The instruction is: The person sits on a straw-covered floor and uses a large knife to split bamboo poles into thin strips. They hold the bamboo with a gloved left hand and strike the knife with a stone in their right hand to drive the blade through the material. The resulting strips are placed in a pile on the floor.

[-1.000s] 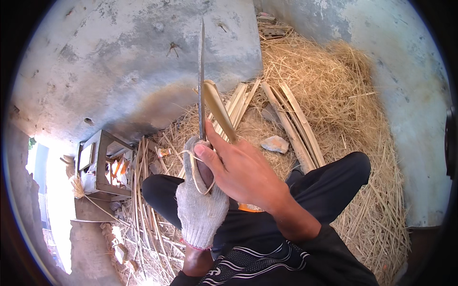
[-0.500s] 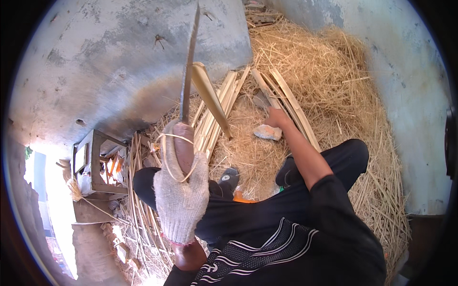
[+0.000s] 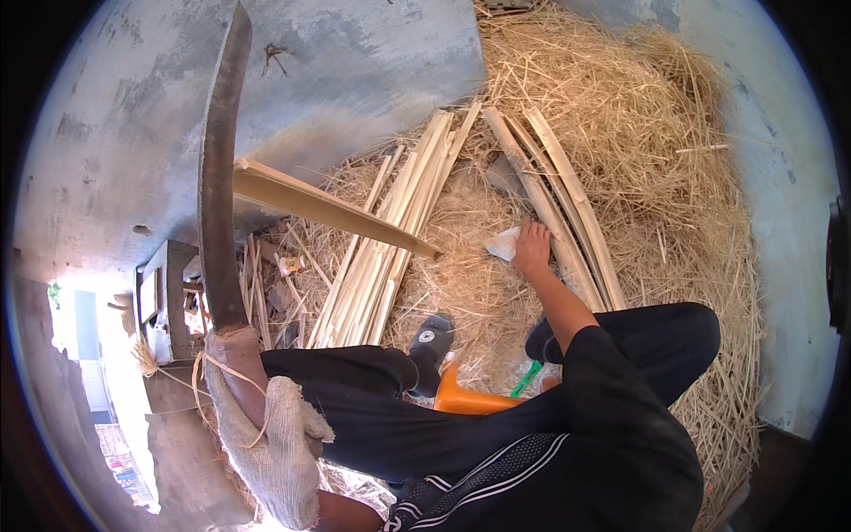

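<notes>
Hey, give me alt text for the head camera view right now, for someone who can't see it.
A person's gloved left grip holds a long, curved knife, blade pointing away, while the bare right grip is down at a pale stone. Light split strips lie on straw near a grey wall.

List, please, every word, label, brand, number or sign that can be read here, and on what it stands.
No words or numbers are clearly readable.
Dark footwear: round white emblem, too small to read.
Black shirt: white mark at the lower picture edge, cut off and unreadable.
</notes>
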Demonstrator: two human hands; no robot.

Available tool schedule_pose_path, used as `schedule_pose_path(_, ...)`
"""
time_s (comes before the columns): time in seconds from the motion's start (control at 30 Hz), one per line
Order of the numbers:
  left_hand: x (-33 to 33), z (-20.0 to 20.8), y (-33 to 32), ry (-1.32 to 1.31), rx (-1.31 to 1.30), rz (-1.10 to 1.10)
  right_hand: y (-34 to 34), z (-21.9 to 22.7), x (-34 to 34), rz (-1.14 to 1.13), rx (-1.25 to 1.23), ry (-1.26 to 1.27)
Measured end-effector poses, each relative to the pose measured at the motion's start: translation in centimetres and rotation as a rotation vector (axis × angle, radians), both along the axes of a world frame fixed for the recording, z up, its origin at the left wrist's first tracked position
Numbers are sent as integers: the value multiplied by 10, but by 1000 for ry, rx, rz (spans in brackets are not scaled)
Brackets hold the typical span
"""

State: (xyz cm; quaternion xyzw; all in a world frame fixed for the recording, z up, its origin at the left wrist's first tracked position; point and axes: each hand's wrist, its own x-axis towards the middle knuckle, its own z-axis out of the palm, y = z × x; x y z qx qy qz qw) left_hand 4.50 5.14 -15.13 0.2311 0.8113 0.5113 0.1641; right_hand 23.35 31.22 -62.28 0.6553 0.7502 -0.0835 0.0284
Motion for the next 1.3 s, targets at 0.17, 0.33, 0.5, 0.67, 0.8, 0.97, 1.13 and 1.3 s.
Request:
schedule_pose_path(0.17,-2,17,4,-39,-10,-13,0,21,5,96,-232,62)
schedule_pose_path(0.33,-8,30,6,37,-59,-247,-31,-14,5,249,-80,30)
schedule_pose_path(0.5,-23,21,3,313,-143,-424,2,95,1,302,-29,152)
schedule_pose_path(0.67,-23,14,-2,529,-150,-470,82,286,-18,-346,-224,963)
schedule_pose_path(0.8,-18,23,-10,552,-130,-495,54,494,-42,58,139,1300)
schedule_pose_path(0.97,-14,32,-8,484,-123,-510,27,634,-50,568,1185,1162)
schedule_pose_path(1.13,-20,25,-16,553,-137,-506,9,621,-86,664,878,771)
schedule_pose_path(1.3,-29,38,-15,491,-147,-491,11,582,-102,604,355,464)
